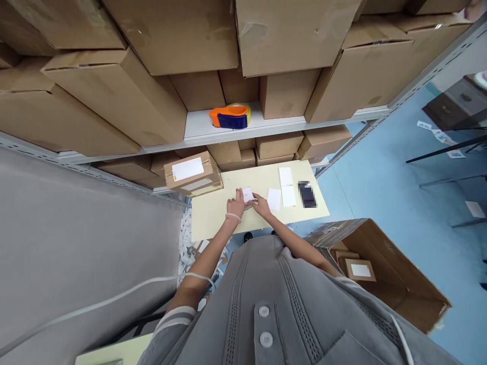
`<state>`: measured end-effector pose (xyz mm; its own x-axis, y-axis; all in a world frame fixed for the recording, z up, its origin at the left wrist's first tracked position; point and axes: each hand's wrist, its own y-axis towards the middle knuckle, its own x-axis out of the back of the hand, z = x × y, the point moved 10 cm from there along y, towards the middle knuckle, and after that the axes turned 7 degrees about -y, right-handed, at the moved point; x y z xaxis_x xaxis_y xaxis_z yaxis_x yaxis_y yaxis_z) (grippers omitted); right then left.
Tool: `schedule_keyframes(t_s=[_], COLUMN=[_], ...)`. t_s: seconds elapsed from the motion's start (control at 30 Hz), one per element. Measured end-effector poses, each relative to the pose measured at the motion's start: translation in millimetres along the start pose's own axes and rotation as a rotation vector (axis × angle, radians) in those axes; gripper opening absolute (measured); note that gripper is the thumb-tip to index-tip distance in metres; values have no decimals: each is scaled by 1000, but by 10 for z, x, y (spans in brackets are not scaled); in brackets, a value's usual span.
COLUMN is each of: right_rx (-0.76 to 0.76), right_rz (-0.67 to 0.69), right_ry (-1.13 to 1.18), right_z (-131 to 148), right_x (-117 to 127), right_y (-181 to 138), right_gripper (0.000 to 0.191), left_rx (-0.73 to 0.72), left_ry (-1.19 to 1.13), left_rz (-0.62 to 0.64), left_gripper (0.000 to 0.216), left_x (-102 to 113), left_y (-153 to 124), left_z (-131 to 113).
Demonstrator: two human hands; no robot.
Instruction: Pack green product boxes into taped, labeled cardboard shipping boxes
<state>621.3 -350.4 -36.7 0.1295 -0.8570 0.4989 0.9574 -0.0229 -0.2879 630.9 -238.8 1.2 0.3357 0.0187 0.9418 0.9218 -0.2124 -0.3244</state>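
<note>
Over the pale yellow table [213, 218], a small white box or packet [247, 194] with faint print on its upper face sits between my two hands. My left hand [236, 205] closes on its left side, fingers pointing away from me. From the right, my right hand [261, 206] grips the near right edge with thumb and fingers. What lies under the white piece is mostly hidden. Beside my right hand lie a blank white sheet [274, 198] and a pair of white labels [287, 186]. A dark, pixelated phone-like object [307, 194] rests farther right.
A taped carton [194, 175] with a white label stands at the table's left end. Cardboard boxes [285, 38] fill the shelf ahead, where an orange and blue tape dispenser [230, 117] lies. A large open carton [399, 274] holding smaller boxes stands at right. Paper scraps [186, 238] litter the left floor.
</note>
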Motion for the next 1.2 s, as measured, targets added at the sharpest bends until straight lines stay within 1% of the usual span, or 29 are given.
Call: schedule_keyframes(t_s=[0.13, 0.23, 0.3, 0.47, 0.63, 0.8, 0.9, 1.03, 1.1, 1.2], right_rx=[-44, -108, -149, -212, -246, -282, -241, -169, -177, -231], right_rz=[28, 47, 45, 24, 16, 24, 10, 14, 24, 60], right_ry=[45, 100, 126, 174, 185, 170, 159, 134, 120, 112], right_z=[-14, -73, -116, -190, -234, -268, -235, -174, -179, -216], right_x=[-18, -16, -18, -61, -112, -171, -193, -238, -252, -263], right_y=[36, 73, 97, 128, 95, 44, 32, 21, 12, 2], right_gripper=[55, 57, 57, 59, 61, 63, 60, 52, 48, 44], left_rx=[11, 27, 40, 28, -34, -76, -78, -27, -12, -21], left_ry=[15, -12, -29, -27, 13, 27, 13, 30, 41, 54], left_rz=[24, 16, 21, 31, 8, -31, -48, -46, -40, -17], left_gripper=[62, 65, 65, 63, 64, 67, 65, 66, 68, 66], left_x=[86, 181, 208, 163, 113, 119, 132, 135, 131, 94], left_y=[25, 44, 44, 19, -20, -83, -105, -100, -84, -47], left_z=[-23, -15, -4, -4, -29, -17, 15, 69, 63, 9])
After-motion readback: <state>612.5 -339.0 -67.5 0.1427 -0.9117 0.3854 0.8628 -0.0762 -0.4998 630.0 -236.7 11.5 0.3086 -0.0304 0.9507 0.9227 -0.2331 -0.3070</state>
